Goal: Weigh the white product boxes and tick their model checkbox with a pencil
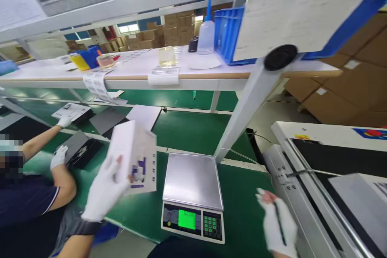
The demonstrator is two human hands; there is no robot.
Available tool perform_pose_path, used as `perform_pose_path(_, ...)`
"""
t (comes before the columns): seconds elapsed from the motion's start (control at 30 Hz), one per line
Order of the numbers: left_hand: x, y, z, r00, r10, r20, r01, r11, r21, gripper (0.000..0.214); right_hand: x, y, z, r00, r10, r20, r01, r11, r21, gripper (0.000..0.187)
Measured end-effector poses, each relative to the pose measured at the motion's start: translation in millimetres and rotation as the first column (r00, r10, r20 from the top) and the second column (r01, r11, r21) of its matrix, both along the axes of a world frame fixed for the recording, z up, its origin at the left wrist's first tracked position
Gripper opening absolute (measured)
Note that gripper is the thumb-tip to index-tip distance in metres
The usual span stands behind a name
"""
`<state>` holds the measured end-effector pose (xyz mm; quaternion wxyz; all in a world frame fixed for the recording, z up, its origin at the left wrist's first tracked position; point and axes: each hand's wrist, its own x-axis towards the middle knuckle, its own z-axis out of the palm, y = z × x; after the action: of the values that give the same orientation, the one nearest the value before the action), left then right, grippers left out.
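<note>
A gloved left hand (105, 189) grips a white box (131, 157), thumb and fingers closed about its side, above a green bench (139, 213) on a factory floor. Taking the scale (193, 197) as the centre of the clock, the box is at 10 o'clock, just beside it, tilted, a purple picture printed on one face. The scale's bare metal plate faces up and its display glows green.

At 3 to 4 o'clock, the gloved right hand (278, 221) hangs blurred near the bench, fingers bunched narrow; whether it holds anything cannot be told, though a dark strip (280, 223) crosses the glove. Beyond it, at 3 o'clock, stands a machine (290, 129) with a black belt.

At 9 to 10 o'clock, a co-worker (27, 205) in a dark shirt has one gloved hand at a black box (86, 153) and the other at a printed white lid (72, 111). A shelf (133, 70) spans 12 o'clock, bearing a bottle (206, 38), a blue bin (228, 34) and a tape roll (167, 56). Brown cartons (341, 92) fill 2 o'clock.
</note>
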<state>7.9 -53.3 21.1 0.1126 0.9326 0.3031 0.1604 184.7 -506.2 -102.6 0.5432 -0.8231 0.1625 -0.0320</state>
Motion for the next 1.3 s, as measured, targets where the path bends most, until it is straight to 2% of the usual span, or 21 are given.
perform_pose_path(0.03,9,-23,7.7,0.992,-0.098,-0.079,0.100,0.995,0.015,0.069,-16,34,5.6,0.991,0.132,-0.025,-0.128,0.986,0.110,0.057)
perform_pose_path(0.1,30,-72,23.2,0.937,-0.252,-0.242,0.265,0.964,0.022,0.068,-45,99,21.7,0.938,0.347,0.005,-0.332,0.894,0.300,0.058)
perform_pose_path(0.17,46,-116,35.6,0.903,-0.312,-0.296,0.326,0.945,-0.002,0.071,-65,149,39.8,0.918,0.391,0.067,-0.375,0.802,0.465,0.060)
perform_pose_path(0.23,53,-143,40.9,0.902,-0.368,-0.227,0.351,0.930,-0.110,0.074,-71,177,55.4,0.923,0.374,0.089,-0.345,0.703,0.622,0.064)
perform_pose_path(0.27,54,-148,39.6,0.906,-0.396,-0.146,0.364,0.908,-0.206,0.075,-68,182,60.6,0.929,0.358,0.097,-0.328,0.670,0.666,0.065)
perform_pose_path(0.33,54,-141,25.6,0.917,-0.389,0.085,0.382,0.799,-0.465,0.074,-53,176,62.3,0.928,0.358,0.099,-0.322,0.643,0.695,0.066)
perform_pose_path(0.4,51,-118,-7.4,0.941,-0.209,0.265,0.337,0.630,-0.700,0.072,-31,152,49.2,0.930,0.363,0.063,-0.300,0.647,0.701,0.065)
perform_pose_path(0.43,48,-104,-31.0,0.956,-0.089,0.280,0.279,0.565,-0.776,0.071,-21,137,37.5,0.941,0.337,0.027,-0.263,0.679,0.685,0.066)
perform_pose_path(0.47,42,-91,-58.2,0.970,0.017,0.244,0.198,0.527,-0.826,0.071,-14,120,23.1,0.958,0.286,-0.017,-0.217,0.764,0.608,0.066)
perform_pose_path(0.5,34,-80,-87.2,0.981,0.094,0.171,0.094,0.542,-0.835,0.069,-10,102,7.4,0.973,0.222,-0.067,-0.165,0.866,0.471,0.063)
perform_pose_path(0.53,22,-73,-116.3,0.990,0.127,0.065,-0.024,0.599,-0.800,0.065,-10,85,-8.5,0.980,0.152,-0.126,-0.111,0.953,0.283,0.060)
perform_pose_path(0.57,8,-68,-143.7,0.990,0.141,-0.015,-0.100,0.617,-0.781,0.062,-14,69,-23.8,0.980,0.089,-0.178,-0.063,0.987,0.146,0.056)
perform_pose_path(0.63,-25,-68,-188.6,0.983,0.125,-0.137,-0.185,0.631,-0.754,0.056,-34,44,-49.2,0.962,-0.005,-0.272,-0.007,0.999,-0.044,0.048)
perform_pose_path(0.67,-42,-71,-205.0,0.980,0.105,-0.170,-0.198,0.635,-0.747,0.051,-48,34,-58.8,0.953,-0.026,-0.303,-0.003,0.995,-0.097,0.045)
perform_pose_path(0.77,-83,-80,-231.8,0.972,0.065,-0.225,-0.210,0.661,-0.720,0.043,-87,18,-75.9,0.951,0.004,-0.310,-0.063,0.981,-0.181,0.037)
perform_pose_path(0.83,-96,-81,-237.1,0.966,0.057,-0.254,-0.226,0.671,-0.706,0.045,-101,13,-80.3,0.954,0.043,-0.298,-0.106,0.974,-0.201,0.034)
perform_pose_path(0.9,-98,-77,-237.6,0.959,0.051,-0.280,-0.240,0.675,-0.697,0.048,-100,10,-81.8,0.950,0.050,-0.309,-0.119,0.970,-0.211,0.032)
perform_pose_path(1.0,-89,-67,-233.5,0.949,0.055,-0.311,-0.265,0.674,-0.689,0.050,-80,9,-80.3,0.951,0.034,-0.307,-0.094,0.979,-0.184,0.034)
perform_pose_path(1.07,-79,-61,-227.1,0.946,0.081,-0.313,-0.284,0.670,-0.686,0.052,-64,13,-75.5,0.965,0.024,-0.261,-0.061,0.990,-0.131,0.046)
perform_pose_path(1.2,-46,-54,-199.5,0.965,0.138,-0.222,-0.256,0.681,-0.686,0.058,-35,38,-47.6,0.986,0.037,-0.165,-0.036,0.999,0.011,0.070)
perform_pose_path(1.3,-12,-59,-162.1,0.988,0.133,-0.074,-0.146,0.675,-0.723,0.057,-19,68,-10.8,0.992,0.122,-0.018,-0.117,0.978,0.170,0.072)
